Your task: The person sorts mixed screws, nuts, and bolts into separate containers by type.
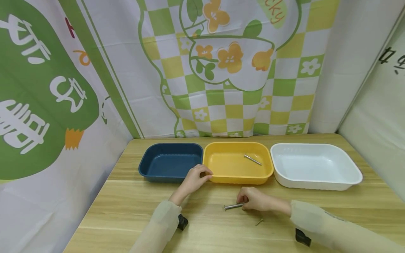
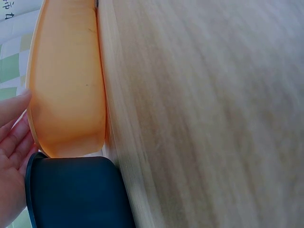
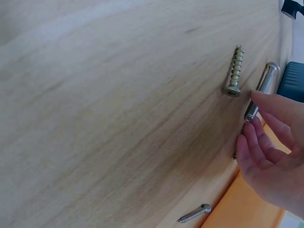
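Observation:
My right hand point(image 1: 255, 199) pinches one end of a long silver bolt point(image 1: 233, 206) just above the table, its head pointing left. In the right wrist view, thumb and fingers meet round the end of that bolt point(image 3: 262, 90). Nearby on the wood lies a brass-coloured screw point(image 3: 234, 72), small in the head view. Another grey screw point(image 3: 194, 213) rests close to the yellow tray point(image 1: 235, 180). My left hand point(image 1: 195, 178) touches the near left corner of this tray's rim with relaxed fingers, beside the blue tray point(image 1: 171, 178). Inside the yellow tray is a silver bolt point(image 1: 252, 160).
To the right of the yellow tray stands a white tray point(image 1: 316, 184); the three form a row along the back of the wooden table point(image 1: 126, 203). Behind them hangs a patterned cloth point(image 1: 221, 105), with more cloth at both sides. Black straps are on both wrists.

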Demonstrator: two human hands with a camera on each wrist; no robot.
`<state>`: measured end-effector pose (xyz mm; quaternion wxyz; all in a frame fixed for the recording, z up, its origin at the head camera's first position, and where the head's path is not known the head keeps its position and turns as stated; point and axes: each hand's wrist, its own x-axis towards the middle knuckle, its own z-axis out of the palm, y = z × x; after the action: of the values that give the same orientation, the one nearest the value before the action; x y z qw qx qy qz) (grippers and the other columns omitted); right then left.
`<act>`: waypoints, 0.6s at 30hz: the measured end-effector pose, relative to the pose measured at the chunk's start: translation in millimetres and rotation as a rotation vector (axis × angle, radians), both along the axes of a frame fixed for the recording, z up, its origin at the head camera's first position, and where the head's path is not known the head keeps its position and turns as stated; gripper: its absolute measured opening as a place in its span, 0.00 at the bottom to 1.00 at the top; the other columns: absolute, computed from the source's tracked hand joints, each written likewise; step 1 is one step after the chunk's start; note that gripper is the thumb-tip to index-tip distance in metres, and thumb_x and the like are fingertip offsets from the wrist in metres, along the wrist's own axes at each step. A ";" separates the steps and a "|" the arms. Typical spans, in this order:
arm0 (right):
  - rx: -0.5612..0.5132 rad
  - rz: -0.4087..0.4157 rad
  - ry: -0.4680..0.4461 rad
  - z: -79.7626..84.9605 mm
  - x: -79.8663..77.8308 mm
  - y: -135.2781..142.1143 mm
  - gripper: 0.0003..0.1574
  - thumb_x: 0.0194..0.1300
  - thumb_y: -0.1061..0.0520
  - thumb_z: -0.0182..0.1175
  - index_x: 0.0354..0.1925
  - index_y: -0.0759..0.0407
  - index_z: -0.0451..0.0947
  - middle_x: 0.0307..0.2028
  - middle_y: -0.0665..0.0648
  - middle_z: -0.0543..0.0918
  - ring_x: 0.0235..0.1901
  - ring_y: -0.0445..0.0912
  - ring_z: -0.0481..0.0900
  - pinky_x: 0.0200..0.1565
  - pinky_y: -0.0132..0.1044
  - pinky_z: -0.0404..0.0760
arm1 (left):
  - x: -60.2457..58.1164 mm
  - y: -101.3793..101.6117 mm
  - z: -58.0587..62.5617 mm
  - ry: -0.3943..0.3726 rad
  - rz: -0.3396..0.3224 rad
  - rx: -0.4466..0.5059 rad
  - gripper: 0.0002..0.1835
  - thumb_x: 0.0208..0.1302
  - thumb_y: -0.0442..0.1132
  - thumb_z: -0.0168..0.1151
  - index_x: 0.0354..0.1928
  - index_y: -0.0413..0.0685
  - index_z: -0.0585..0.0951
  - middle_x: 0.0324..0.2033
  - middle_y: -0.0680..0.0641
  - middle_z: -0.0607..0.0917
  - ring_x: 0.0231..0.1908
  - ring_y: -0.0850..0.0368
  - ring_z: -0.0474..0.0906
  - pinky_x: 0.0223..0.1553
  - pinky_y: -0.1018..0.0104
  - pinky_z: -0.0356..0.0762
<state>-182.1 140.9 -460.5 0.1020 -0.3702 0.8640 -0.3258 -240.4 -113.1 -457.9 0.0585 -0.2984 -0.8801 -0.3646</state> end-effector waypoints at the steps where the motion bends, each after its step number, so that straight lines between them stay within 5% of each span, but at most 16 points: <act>1: 0.001 0.000 0.005 -1.1 -0.4 -0.1 0.10 0.41 0.70 0.64 0.28 0.63 0.78 0.25 0.51 0.74 0.26 0.40 0.71 0.28 0.27 0.71 | 0.0 -0.1 0.1 -0.002 -0.001 -0.001 0.05 0.56 0.40 0.60 0.34 0.49 0.81 0.31 0.54 0.80 0.35 0.61 0.72 0.38 0.68 0.71; 18: -0.013 -0.001 -0.010 -4.2 -1.3 -1.0 0.08 0.44 0.72 0.62 0.26 0.64 0.77 0.22 0.51 0.74 0.24 0.37 0.70 0.27 0.26 0.71 | 1.6 0.2 2.5 -0.017 0.003 0.000 0.05 0.56 0.40 0.60 0.34 0.48 0.81 0.31 0.54 0.79 0.36 0.60 0.72 0.38 0.68 0.70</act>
<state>-183.4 140.0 -464.7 0.1036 -0.3689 0.8614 -0.3334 -238.8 -112.8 -455.5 0.0516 -0.2937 -0.8810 -0.3672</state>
